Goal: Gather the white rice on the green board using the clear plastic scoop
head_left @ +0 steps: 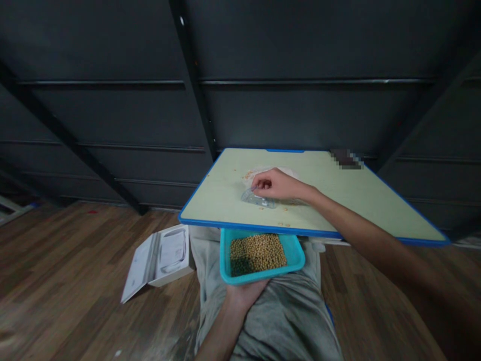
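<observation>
A teal plastic tray (224, 255) holds a layer of dried beans (259, 252), round and tan like soybeans, banked towards its left and middle. My left hand (246, 295) supports the tray from below, just under the table's front edge; most of its fingers are hidden beneath the tray. Over the table, my right hand (271, 184) is closed in a pinch on a clear plastic protractor (258, 199), which lies close to the tabletop. Behind that hand is a pale, whitish round patch (287, 172) with small orange-brown crumbs (248, 174) at its left side.
The pale folding table (361, 200) has a blue rim. A dark, pixelated object (346, 159) lies at its far right corner. An open white box (169, 255) sits on the wooden floor to the left. A dark panelled wall (300, 110) stands behind the table.
</observation>
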The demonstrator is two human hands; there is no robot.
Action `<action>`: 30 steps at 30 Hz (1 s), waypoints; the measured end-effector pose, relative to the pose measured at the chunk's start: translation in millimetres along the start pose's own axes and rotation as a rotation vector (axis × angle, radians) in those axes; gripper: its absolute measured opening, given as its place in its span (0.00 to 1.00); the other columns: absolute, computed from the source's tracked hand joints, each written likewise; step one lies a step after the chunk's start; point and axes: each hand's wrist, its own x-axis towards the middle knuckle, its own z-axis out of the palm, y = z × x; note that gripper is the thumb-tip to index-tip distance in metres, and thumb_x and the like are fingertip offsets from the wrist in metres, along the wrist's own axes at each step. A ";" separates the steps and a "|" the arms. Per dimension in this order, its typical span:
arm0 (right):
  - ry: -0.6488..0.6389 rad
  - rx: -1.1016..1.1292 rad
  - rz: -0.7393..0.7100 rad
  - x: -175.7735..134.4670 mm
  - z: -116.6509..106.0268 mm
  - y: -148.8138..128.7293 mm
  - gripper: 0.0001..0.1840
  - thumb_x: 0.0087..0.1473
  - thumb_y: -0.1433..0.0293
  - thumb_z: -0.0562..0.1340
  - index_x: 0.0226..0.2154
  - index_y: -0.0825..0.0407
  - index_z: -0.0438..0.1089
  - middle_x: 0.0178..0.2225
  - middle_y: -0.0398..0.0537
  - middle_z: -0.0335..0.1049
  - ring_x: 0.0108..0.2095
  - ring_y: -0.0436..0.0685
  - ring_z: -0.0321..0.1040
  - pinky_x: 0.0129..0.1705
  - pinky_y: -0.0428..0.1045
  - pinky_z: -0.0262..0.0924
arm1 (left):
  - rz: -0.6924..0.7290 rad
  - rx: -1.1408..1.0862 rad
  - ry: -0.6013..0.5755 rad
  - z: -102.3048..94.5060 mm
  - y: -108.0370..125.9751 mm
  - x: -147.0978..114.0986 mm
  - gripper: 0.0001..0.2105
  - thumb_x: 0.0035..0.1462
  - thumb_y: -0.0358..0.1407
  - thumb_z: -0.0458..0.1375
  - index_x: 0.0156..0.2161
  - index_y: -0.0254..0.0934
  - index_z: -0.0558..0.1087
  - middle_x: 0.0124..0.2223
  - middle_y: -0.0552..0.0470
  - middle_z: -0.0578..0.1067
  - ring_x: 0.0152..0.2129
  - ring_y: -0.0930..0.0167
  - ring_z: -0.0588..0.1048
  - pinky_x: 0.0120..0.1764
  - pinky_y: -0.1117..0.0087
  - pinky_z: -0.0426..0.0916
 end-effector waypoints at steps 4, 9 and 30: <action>-0.131 0.096 0.032 -1.0 6.9 -4.1 0.11 0.56 0.65 0.68 0.38 0.56 0.77 0.29 0.47 0.75 0.29 0.51 0.68 0.33 0.48 0.59 | 0.002 -0.009 -0.006 -0.8 -1.1 0.4 0.21 0.68 0.41 0.47 0.63 0.50 0.70 0.62 0.48 0.76 0.59 0.59 0.75 0.66 0.42 0.59; -0.296 0.227 0.080 -3.6 15.1 -15.8 0.12 0.57 0.63 0.69 0.40 0.55 0.77 0.27 0.45 0.77 0.27 0.50 0.71 0.34 0.47 0.63 | 0.012 -0.035 0.036 6.0 -0.7 2.0 0.21 0.68 0.39 0.49 0.62 0.52 0.71 0.63 0.50 0.76 0.59 0.60 0.75 0.66 0.45 0.59; -0.485 0.195 0.220 -13.9 -21.5 -12.7 0.10 0.52 0.66 0.70 0.32 0.54 0.72 0.24 0.43 0.76 0.23 0.49 0.72 0.26 0.45 0.62 | -0.028 -0.027 0.083 -8.2 -5.0 0.4 0.23 0.70 0.37 0.44 0.65 0.54 0.67 0.58 0.50 0.80 0.51 0.62 0.80 0.59 0.51 0.70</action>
